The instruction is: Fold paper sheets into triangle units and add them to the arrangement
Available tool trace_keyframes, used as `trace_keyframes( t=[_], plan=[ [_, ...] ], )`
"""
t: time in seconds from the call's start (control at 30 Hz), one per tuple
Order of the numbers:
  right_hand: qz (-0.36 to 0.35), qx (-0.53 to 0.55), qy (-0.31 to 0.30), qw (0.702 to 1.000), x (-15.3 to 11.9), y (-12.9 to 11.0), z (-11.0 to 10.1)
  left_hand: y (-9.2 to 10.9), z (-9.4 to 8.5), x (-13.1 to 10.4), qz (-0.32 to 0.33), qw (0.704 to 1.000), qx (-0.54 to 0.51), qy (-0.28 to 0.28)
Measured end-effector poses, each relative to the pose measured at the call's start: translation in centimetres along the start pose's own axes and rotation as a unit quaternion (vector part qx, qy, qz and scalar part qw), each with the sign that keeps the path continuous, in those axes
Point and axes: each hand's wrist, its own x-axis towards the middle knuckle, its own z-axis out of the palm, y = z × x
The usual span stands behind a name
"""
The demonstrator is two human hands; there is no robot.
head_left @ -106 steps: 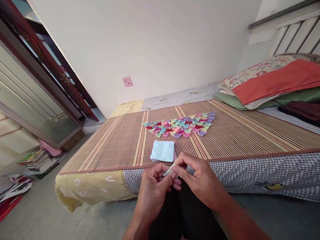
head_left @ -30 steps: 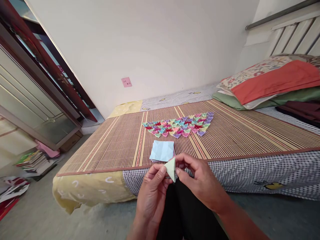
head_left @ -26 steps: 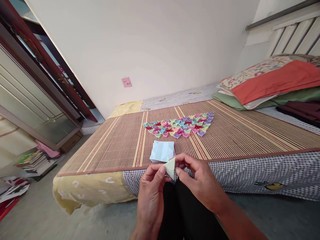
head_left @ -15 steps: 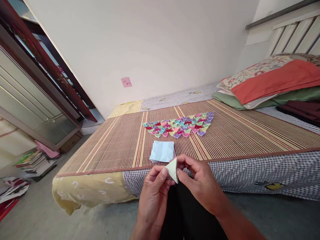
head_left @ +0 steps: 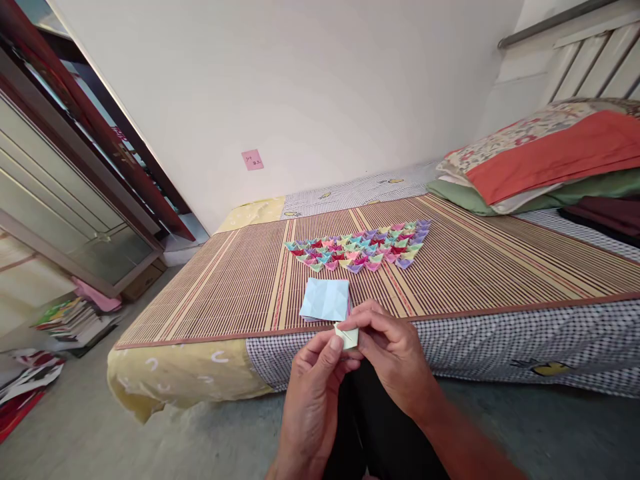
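Observation:
A small folded piece of pale green paper (head_left: pixel 349 339) is pinched between both my hands, above my lap at the bed's front edge. My left hand (head_left: pixel 316 380) grips its left side, thumb on top. My right hand (head_left: pixel 393 347) closes on its right side, with the index finger over the upper edge; part of the paper is hidden by the fingers. Just beyond lies a stack of square paper sheets (head_left: pixel 325 300), light blue on top, with crease lines. Farther back, several rows of small folded paper boats (head_left: pixel 357 248) in many colours stand on the striped mat.
The striped mat (head_left: pixel 225 287) covers most of the bed. Pillows (head_left: pixel 545 157) and dark folded cloth (head_left: pixel 605 217) lie at the right. A pink note (head_left: pixel 253 160) is on the wall. Piled books (head_left: pixel 70 323) stand on the floor at the left.
The green paper showed as a flat triangle with a point upward; now it looks smaller and more compact. My right index finger has moved over its top edge. The view has shifted slightly.

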Motion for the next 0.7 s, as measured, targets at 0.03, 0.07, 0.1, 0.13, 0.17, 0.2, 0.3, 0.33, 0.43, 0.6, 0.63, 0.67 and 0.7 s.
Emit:
trace_keyframes(
  t=[0.03,0.07,0.1,0.13,0.17,0.2,0.3,0.33,0.43,0.6,0.63,0.67,0.7],
  plan=[
    [0.001,-0.002,-0.001,1.000,0.0,0.0,0.1,0.0,0.0,0.0,0.004,1.000,0.004,0.001],
    [0.002,-0.003,-0.004,1.000,0.0,0.0,0.2,0.0,-0.1,0.1,0.005,1.000,0.005,0.003],
    [0.003,-0.004,-0.010,1.000,0.1,0.0,0.3,0.1,-0.2,0.1,0.002,1.000,0.002,0.006],
    [0.007,-0.004,-0.019,1.000,0.1,0.0,0.3,0.1,-0.2,0.2,-0.003,1.000,-0.004,0.010],
    [0.011,-0.004,-0.030,0.999,0.1,-0.1,0.3,0.1,-0.4,0.3,-0.008,1.000,-0.009,0.013],
    [0.014,-0.004,-0.042,0.999,0.0,-0.1,0.3,0.2,-0.5,0.4,-0.012,1.000,-0.013,0.017],
    [0.047,0.022,-0.064,0.997,-0.1,-0.2,0.0,0.4,-0.9,0.6,-0.013,1.000,-0.003,0.025],
    [0.068,0.042,-0.063,0.995,-0.2,-0.1,-0.1,0.4,-1.0,0.7,-0.007,1.000,0.007,0.029],
    [0.141,0.087,-0.054,0.985,-0.3,0.0,-0.2,0.6,-1.3,0.8,0.019,0.997,0.048,0.050],
    [0.167,0.069,-0.052,0.982,-0.1,0.2,0.3,0.7,-1.3,0.5,0.066,0.989,0.121,0.061],
    [0.164,0.077,-0.041,0.982,-0.1,0.3,0.5,0.7,-1.2,0.5,0.074,0.987,0.134,0.056],
    [0.162,0.089,-0.029,0.982,-0.2,0.3,0.6,0.7,-1.2,0.4,0.078,0.985,0.147,0.049],
    [0.160,0.100,-0.019,0.982,-0.3,0.4,0.8,0.6,-1.2,0.4,0.080,0.983,0.160,0.043]
  ],
)
